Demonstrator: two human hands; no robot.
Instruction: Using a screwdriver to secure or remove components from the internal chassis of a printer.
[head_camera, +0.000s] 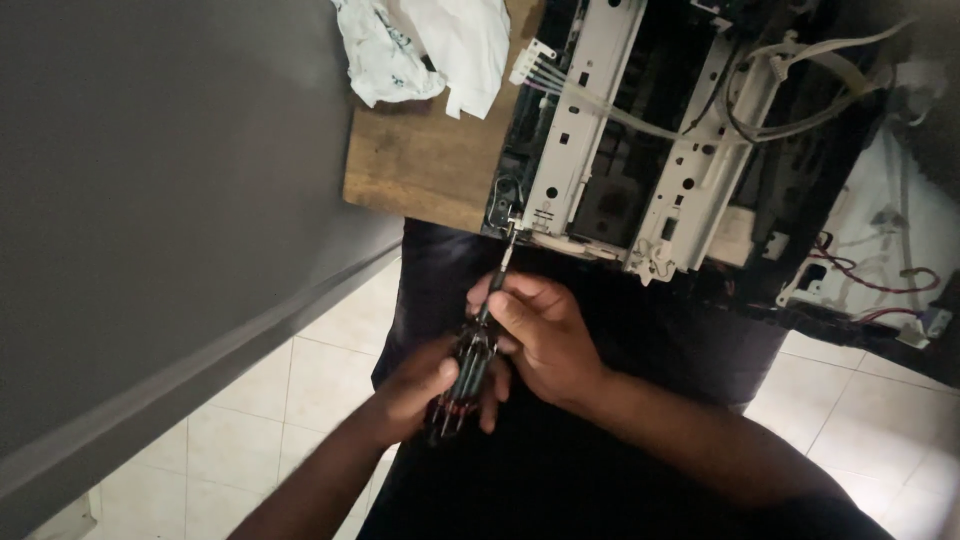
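Working a screwdriver into an opened machine on our tabletop

We see the opened machine (640, 150) overhanging the wooden tabletop (420, 165), white cloth (420, 40) behind; our right hand (545, 335) pinches the shaft while our left hand (415, 390) is closed around the ribbed handle of the screwdriver (478, 345), its tip at a corner screw (light, stiff, best gripped by the handle).

I see a matt wooden tabletop (420, 165), crumpled white cloth (425, 45), pale painted metal rails (580, 110) on the machine, and glossy floor tiles (300, 390).
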